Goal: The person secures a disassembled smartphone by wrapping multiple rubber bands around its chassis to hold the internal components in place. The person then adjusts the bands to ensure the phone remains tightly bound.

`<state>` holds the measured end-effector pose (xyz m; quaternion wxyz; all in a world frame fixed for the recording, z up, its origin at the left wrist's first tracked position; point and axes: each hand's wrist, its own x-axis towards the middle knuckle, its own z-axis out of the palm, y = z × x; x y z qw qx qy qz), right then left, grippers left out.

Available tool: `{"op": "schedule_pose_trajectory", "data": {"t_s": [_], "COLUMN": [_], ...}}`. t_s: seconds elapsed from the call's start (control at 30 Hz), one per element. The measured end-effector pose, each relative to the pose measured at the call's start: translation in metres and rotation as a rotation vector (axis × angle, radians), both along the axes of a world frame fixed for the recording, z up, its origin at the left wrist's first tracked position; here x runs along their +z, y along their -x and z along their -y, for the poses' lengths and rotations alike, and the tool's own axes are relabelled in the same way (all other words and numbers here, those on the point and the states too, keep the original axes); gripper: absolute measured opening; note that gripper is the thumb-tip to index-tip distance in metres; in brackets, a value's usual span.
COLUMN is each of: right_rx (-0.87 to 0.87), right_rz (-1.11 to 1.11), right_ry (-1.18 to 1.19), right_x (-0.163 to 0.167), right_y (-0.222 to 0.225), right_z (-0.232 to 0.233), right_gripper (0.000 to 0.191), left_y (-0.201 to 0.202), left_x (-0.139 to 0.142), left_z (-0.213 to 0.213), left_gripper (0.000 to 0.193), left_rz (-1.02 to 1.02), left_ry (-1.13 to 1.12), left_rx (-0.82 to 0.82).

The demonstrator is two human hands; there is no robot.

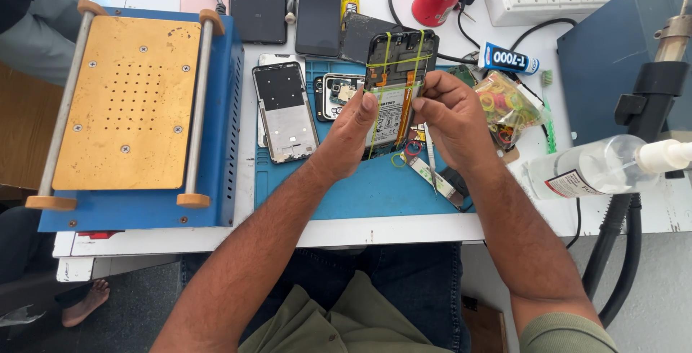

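Opened phone [395, 79] with back off, battery exposed, yellow rubber bands [401, 60] across it; left hand [351, 133] and right hand [450, 115] both grip its edges above blue mat [360, 191].

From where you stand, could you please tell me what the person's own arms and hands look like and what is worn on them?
Both forearms are bare up to the elbow, with dark hair along them. The left hand and right hand wear no gloves, and no rings, watch or bracelet can be seen. An olive-green sleeve shows on the right upper arm at the bottom edge; the left arm's sleeve is out of view.
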<state>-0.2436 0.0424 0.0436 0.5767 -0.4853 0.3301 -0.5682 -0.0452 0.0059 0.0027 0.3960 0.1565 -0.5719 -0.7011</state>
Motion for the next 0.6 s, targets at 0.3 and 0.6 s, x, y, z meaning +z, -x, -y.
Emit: {"op": "schedule_pose_trajectory", "data": {"t_s": [0.3,0.6], "right_rx": [-0.204,0.069], "right_rz": [-0.171,-0.061], "right_ry": [0.097,-0.320], "right_x": [0.000,-0.004], "right_y": [0.006,-0.005], "right_z": [0.003,0.007], "right_gripper": [0.023,0.030], "left_y": [-0.004,0.004], "left_x": [0.020,0.004], "left_z": [0.002,0.010], "left_gripper": [0.087,0.074], "left_rz": [-0.428,-0.318], "left_ry": [-0.238,-0.133], "left_rx": [-0.091,0.210]}}
